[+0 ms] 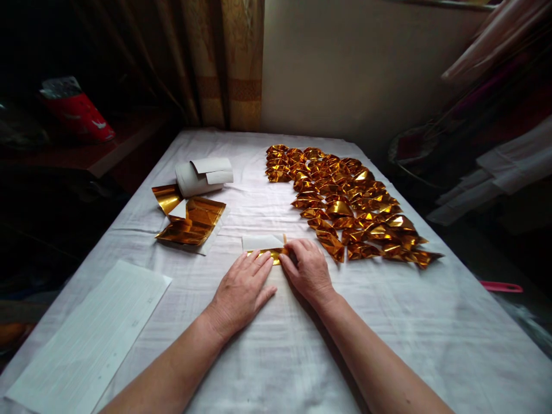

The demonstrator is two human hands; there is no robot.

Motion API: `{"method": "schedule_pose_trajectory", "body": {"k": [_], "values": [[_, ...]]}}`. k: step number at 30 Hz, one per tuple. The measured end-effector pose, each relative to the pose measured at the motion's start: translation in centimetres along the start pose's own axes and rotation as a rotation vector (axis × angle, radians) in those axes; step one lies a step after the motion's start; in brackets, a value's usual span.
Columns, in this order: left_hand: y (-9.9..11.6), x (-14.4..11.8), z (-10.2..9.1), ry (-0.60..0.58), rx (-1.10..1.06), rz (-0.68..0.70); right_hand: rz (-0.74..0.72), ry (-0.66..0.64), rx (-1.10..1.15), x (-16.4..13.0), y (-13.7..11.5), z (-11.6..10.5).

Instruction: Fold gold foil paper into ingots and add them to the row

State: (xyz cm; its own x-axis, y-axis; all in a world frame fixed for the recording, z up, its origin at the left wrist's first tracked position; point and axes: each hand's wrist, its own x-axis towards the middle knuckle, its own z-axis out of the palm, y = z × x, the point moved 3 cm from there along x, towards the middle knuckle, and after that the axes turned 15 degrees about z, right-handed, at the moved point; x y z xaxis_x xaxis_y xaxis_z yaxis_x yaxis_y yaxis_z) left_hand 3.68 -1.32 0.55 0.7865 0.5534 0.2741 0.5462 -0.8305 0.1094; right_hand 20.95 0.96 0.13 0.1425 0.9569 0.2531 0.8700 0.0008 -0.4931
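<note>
Two bare hands press a half-folded gold sheet (264,247) flat on a white cloth (388,322) covering a table. The left hand (241,290) lies open, fingers together and flat, its fingertips on the sheet's gold edge. The right hand (307,269) is bent, its fingertips bearing down on the sheet's right end. The sheet lies at the table's centre, white side up, a gold strip folded along its near edge. At 2 o'clock from the hands, a mass of folded gold pieces (345,201) spreads in rows. At 10 o'clock sits a stack of flat gold sheets (192,221), with a white paper roll (202,175) just behind it. A lined white sheet (90,339) lies at 8 o'clock.
</note>
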Motion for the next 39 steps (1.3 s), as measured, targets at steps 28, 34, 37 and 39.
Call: {"method": "schedule_pose_trajectory", "body": {"k": [28,34,37,39], "values": [[-3.6,-3.5,-2.6,-0.382,-0.214,-0.069,-0.043,-0.060,0.102,-0.3,0.7,-0.5],[-3.4,-3.1,-1.8,-0.335,-0.142,-0.091,-0.055,-0.048,0.022,0.2,0.8,-0.2],[-3.5,-2.8,-1.2,-0.292,-0.112,-0.095,-0.051,-0.031,-0.075,0.9,0.1,-0.4],[-3.8,-2.4,-0.9,-0.271,-0.096,-0.112,-0.076,-0.013,-0.109,1.4,-0.8,-0.7]]}}
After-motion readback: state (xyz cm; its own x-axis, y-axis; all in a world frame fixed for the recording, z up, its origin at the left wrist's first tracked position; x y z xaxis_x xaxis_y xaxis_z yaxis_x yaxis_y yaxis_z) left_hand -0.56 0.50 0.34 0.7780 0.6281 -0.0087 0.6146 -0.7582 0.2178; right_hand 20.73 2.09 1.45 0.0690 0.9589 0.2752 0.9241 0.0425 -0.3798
